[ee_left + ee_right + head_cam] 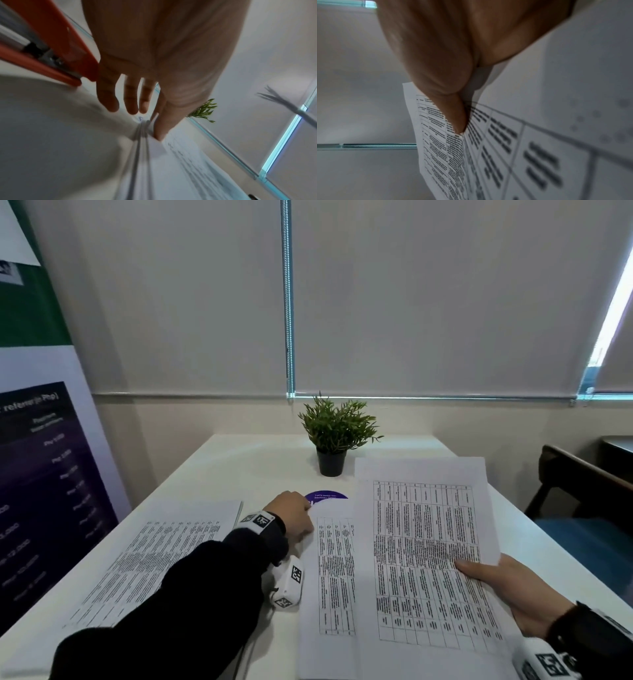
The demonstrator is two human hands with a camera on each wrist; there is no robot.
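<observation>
Pale roller blinds [428, 302] fill the upper half of the head view. Below them a white table [239, 467] runs from mid-frame to the bottom edge. A dark printed banner [41, 474] stands along the left edge.

In the lower left a left stack [164, 553] of printed sheets lies flat on the table, partly under a dark sleeve [171, 611]. Right of centre is the raised sheet [424, 542], printed with a grid of text. Its far end is tilted up off the table and it overlaps the right part of the lower sheet [329, 577]. That sheet lies flat at lower centre.

A dark wooden chair [582, 508] with a blue seat sits at the right edge. A potted plant [337, 433] stands at centre, on the far part of the table.

The right hand [507, 583], lower right, pinches the raised sheet's right edge, thumb on the printed face and fingers underneath.

The left hand [294, 515] is at the lower sheet's upper left corner. In the left wrist view its thumb tip touches the paper edges and three fingers [108, 100] hang loose and apart. Whether it pinches the paper cannot be told.

A purple disc [327, 496] shows just past that corner, partly under the lower sheet. An orange tool [51, 47], blurred, crosses the upper left of the left wrist view.
</observation>
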